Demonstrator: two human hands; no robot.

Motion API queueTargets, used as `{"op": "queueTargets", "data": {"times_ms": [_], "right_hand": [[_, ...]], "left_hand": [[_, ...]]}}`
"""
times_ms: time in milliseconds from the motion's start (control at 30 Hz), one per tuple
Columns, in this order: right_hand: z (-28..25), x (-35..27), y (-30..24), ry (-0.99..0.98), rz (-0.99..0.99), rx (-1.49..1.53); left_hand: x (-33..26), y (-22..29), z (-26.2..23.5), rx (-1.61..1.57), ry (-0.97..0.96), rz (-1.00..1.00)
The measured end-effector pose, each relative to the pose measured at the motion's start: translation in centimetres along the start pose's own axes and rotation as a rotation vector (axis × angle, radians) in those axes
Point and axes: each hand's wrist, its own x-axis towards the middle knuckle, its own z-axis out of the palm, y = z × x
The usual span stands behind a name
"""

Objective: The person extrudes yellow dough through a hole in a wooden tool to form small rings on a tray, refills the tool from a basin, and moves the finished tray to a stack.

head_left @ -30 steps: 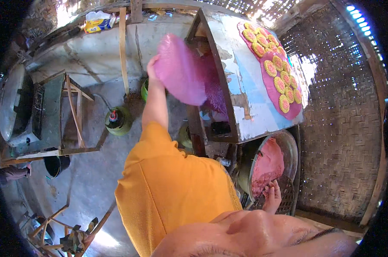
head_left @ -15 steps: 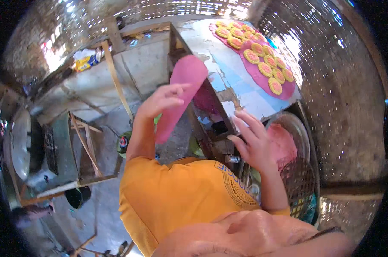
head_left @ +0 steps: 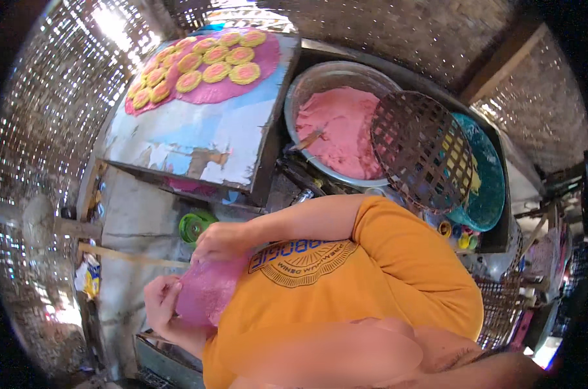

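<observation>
A thin pink sheet [head_left: 206, 292] hangs between my two hands in front of my orange shirt. My left hand [head_left: 163, 303] pinches its left edge between thumb and fingers. My right hand [head_left: 221, 244] reaches across my body and grips the sheet's upper edge, fingers closed. On the worn, pale blue table [head_left: 229, 136] beyond my hands, several flat yellow rounds with pink centres [head_left: 215, 72] lie on similar pink sheets [head_left: 268, 52]. The lower end of the held sheet is hidden against my shirt.
Right of the table stands a metal basin [head_left: 294, 97] of pink dough [head_left: 339, 123], with a small tool [head_left: 310, 138] at its rim. A brown woven basket [head_left: 423, 152] partly covers a teal basin [head_left: 492, 188] with yellow contents. A green round object [head_left: 195, 227] sits close beyond my right hand.
My view has turned rightward, bringing the basins into full sight. The sheet has come in against my body, and my right hand, apart before, now holds it too.
</observation>
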Motion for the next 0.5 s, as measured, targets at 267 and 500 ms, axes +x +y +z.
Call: {"op": "queueTargets", "data": {"times_ms": [267,500], "right_hand": [[-3.2,-2.7,-3.8,-0.150,0.169,-0.032],[-8.1,-8.8,-10.4,0.070,0.185,-0.231]], "left_hand": [[-0.5,0.7,-1.4,0.011,-0.156,0.324],[-2.9,9.2,2.1,0.269,0.174,0.346]]}}
